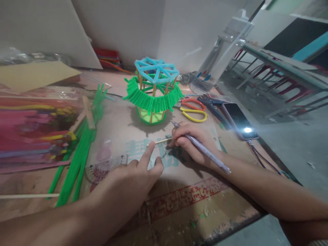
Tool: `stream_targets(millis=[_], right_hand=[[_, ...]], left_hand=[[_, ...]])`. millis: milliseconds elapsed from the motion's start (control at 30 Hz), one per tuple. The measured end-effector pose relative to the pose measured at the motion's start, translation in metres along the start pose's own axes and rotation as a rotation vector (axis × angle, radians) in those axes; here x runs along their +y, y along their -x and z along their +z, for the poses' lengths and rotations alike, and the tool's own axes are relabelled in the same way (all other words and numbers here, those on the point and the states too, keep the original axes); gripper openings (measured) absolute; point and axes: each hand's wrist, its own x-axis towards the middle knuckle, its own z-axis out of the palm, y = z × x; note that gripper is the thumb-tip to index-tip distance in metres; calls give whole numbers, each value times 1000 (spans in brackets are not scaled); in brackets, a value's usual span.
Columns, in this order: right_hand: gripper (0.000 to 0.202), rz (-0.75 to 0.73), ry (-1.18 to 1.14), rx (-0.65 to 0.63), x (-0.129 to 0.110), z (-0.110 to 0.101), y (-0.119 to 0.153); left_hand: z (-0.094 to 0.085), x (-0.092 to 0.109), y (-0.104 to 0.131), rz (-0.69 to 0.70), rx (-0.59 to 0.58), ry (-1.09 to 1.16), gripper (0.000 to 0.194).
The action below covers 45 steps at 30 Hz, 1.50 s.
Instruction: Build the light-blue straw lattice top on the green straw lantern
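My right hand point(188, 141) is closed around a purple pen point(202, 147), its tip pointing up and left. Its fingertips touch the right end of a thin wooden stick point(163, 140) lying on the table. My left hand point(135, 174) has its index finger stretched onto the stick's left end, with the thumb apart and the other fingers partly curled. A clear plastic piece with printed marks point(152, 160) shows beside the left fingers. Beyond both hands stands a lantern-like frame point(153, 92) of wooden sticks, with blue pipe cleaners on top and a green fringe around it.
Scissors point(194, 114), pliers point(216, 109), a phone point(239, 121) with its light on and a water bottle point(217, 58) stand or lie to the right. At left are a protractor point(106, 167), green pipe cleaners point(77, 164) and a bag of coloured ones point(30, 136).
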Motion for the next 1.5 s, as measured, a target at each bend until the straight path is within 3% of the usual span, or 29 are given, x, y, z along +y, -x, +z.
stream_targets(millis=[133, 267, 467, 633, 767, 867, 967, 1133, 1200, 1300, 1400, 1500], right_hand=[[45, 37, -54, -85, 0, 1, 1], [49, -52, -17, -163, 1, 6, -1], [33, -73, 113, -19, 6, 1, 0], [25, -64, 545, -218, 19, -6, 2], [21, -45, 612, -266, 20, 0, 3], [19, -44, 616, -217, 18, 1, 3], [18, 100, 707, -147, 7, -11, -1], [18, 389, 873, -218, -24, -46, -7], [19, 432, 876, -280, -28, -54, -5], [31, 446, 852, -318, -22, -57, -3], [38, 375, 748, -218, -20, -56, -14], [32, 258, 428, -8, -38, -54, -43]], left_hand=[[1, -1, -2, -35, -9, 28, 64], [2, -1, -2, -50, -67, 55, 65], [6, -3, -2, -55, -112, 120, 66], [7, -17, -15, -27, -46, 171, 31], [-4, -28, -31, -74, 23, 201, 38], [-19, -26, -45, -100, -71, 142, 44], [-31, -22, -57, -158, -99, 94, 40], [-39, -29, -49, -226, -19, 41, 32], [-47, -35, -37, -239, 38, 24, 30], [-66, -44, -21, -294, 214, 43, 23], [-89, -52, -21, -337, 339, 290, 15], [-108, -61, -37, -256, 467, 587, 18]])
